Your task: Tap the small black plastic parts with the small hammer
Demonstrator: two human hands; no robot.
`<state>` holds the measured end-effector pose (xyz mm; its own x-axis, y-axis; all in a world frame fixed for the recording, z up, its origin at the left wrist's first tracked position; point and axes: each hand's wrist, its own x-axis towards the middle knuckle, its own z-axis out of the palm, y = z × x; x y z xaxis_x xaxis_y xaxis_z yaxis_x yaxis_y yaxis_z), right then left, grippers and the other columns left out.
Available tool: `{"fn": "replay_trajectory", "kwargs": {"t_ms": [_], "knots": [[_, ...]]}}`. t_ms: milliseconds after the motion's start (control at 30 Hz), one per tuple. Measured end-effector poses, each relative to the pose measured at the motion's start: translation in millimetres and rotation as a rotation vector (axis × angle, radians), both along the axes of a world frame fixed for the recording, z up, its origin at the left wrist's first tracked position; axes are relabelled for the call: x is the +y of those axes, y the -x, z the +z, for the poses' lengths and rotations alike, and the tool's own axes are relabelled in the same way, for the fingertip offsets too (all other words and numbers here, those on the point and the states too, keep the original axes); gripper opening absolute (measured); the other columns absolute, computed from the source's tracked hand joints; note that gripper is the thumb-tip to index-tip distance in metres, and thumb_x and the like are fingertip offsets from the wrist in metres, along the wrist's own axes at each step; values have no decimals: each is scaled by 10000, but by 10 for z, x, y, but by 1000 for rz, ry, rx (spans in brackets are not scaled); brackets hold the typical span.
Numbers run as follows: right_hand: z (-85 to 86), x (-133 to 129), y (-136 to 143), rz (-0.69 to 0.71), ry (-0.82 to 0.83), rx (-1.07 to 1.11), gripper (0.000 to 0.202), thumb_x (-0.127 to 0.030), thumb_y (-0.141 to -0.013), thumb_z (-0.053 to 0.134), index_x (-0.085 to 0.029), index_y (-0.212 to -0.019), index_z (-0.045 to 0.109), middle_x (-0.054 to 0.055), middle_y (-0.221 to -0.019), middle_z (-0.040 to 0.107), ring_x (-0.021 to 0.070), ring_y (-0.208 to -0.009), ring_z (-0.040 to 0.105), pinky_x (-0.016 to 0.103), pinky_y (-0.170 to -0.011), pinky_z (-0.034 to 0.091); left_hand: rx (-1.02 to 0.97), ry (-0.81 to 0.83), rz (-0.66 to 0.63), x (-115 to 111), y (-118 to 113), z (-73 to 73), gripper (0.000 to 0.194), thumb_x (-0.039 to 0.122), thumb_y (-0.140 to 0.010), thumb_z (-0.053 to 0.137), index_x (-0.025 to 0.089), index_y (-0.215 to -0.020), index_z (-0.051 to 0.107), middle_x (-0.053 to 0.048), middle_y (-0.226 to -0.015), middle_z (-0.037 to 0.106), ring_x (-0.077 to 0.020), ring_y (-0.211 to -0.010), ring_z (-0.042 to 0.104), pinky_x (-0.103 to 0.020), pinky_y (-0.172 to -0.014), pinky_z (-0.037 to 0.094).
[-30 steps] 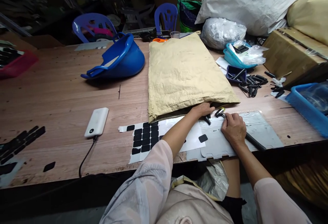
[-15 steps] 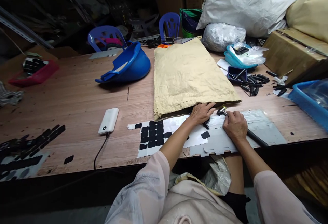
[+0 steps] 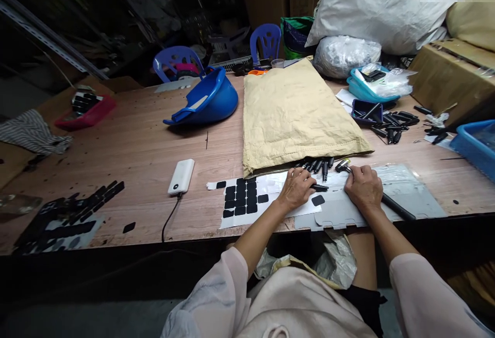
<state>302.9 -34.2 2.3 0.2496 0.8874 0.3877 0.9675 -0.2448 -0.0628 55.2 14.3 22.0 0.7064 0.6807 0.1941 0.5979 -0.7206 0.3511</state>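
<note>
My left hand (image 3: 297, 189) is closed round a black tube-like piece (image 3: 319, 187), whose end sticks out to the right over the white sheet. My right hand (image 3: 363, 187) grips a hammer by its black handle (image 3: 398, 207); the metal head (image 3: 342, 165) lies just left of the fingers. Several black pieces (image 3: 325, 169) poke out from under the front edge of a tan paper sack (image 3: 297, 114). Rows of black rounded stickers (image 3: 240, 197) sit on a white sheet left of my left hand. Under my right hand is a grey taped board (image 3: 410, 193).
A white power bank (image 3: 181, 176) with a cable lies left of the stickers. Behind it is a blue basin (image 3: 216, 98). More black pieces (image 3: 394, 129), a teal basket (image 3: 359, 88), a cardboard box (image 3: 433, 88) and a blue tray (image 3: 469, 145) stand at the right.
My left hand has drawn back from the sack's edge towards me, with a black piece now in it. More black pieces show at the sack's edge. The view has shifted left.
</note>
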Motion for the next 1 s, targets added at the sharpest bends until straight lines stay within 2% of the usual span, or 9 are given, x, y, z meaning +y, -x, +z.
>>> {"fn": "replay_trajectory", "kwargs": {"t_ms": [133, 233, 367, 500, 600, 667, 767, 867, 1000], "knots": [[19, -10, 4, -13, 14, 26, 273, -267, -972, 525, -154, -1104, 736, 126, -1004, 595, 223, -860, 422, 342, -708, 175, -83, 107, 125, -262, 207, -80, 163, 281, -978, 729, 249, -1137, 750, -66, -1099, 716, -278, -1141, 553, -450, -1035, 414], [35, -26, 20, -90, -10, 28, 312, -336, -987, 520, -143, -1100, 738, 156, -1041, 626, 250, -904, 456, 357, -720, 165, -169, 188, 239, -375, 311, -168, 203, 312, -934, 791, 257, -1128, 760, -58, -1074, 715, -274, -1101, 565, -434, -998, 441], [75, -34, 16, -143, 26, 57, 347, -364, -997, 508, -119, -1071, 743, 183, -1047, 656, 271, -933, 487, 369, -727, 175, -257, 232, 266, -361, 316, -250, 356, 335, -788, 929, 241, -1096, 775, -57, -1041, 715, -275, -1060, 581, -428, -989, 465], [129, -125, -13, -136, 51, 111, 316, -331, -1004, 510, -126, -1054, 745, 171, -1037, 669, 254, -912, 502, 368, -732, 226, -292, 229, 294, -310, 281, -274, 268, 289, -772, 935, 234, -993, 793, -56, -1004, 716, -272, -1050, 586, -426, -989, 471], [162, -325, 42, -168, -59, 206, 338, -374, -1025, 495, -152, -1093, 740, 153, -1066, 674, 238, -890, 533, 359, -724, 283, -290, 245, 302, -302, 273, -268, 209, 282, -803, 909, 241, -979, 805, -53, -984, 723, -270, -1052, 589, -430, -990, 472], [180, -490, 156, -120, -162, 323, 337, -405, -1030, 494, -178, -1101, 732, 139, -1062, 683, 240, -893, 569, 358, -730, 350, -281, 254, 299, -303, 273, -261, 209, 293, -805, 908, 240, -984, 814, -53, -970, 727, -268, -1051, 589, -427, -988, 475], [198, -698, 440, 86, -253, 526, 310, -416, -1032, 497, -208, -1078, 723, 118, -1013, 716, 255, -948, 641, 382, -824, 478, -273, 259, 311, -306, 278, -257, 207, 298, -804, 911, 230, -983, 832, -58, -951, 735, -260, -1049, 584, -415, -987, 472], [185, -813, 766, 241, -248, 656, 318, -417, -1045, 490, -226, -1148, 723, 107, -1058, 755, 243, -977, 690, 389, -885, 536, -291, 267, 325, -310, 281, -260, 223, 295, -806, 913, 241, -1012, 845, -57, -950, 750, -253, -1052, 587, -417, -991, 465], [142, -879, 1061, 319, -194, 667, 346, -403, -1060, 478, -241, -1253, 715, 92, -1089, 766, 224, -957, 708, 366, -869, 552, -290, 271, 332, -315, 280, -249, 198, 306, -833, 892, 253, -1018, 845, -49, -917, 754, -249, -1038, 594, -424, -982, 456]]}}
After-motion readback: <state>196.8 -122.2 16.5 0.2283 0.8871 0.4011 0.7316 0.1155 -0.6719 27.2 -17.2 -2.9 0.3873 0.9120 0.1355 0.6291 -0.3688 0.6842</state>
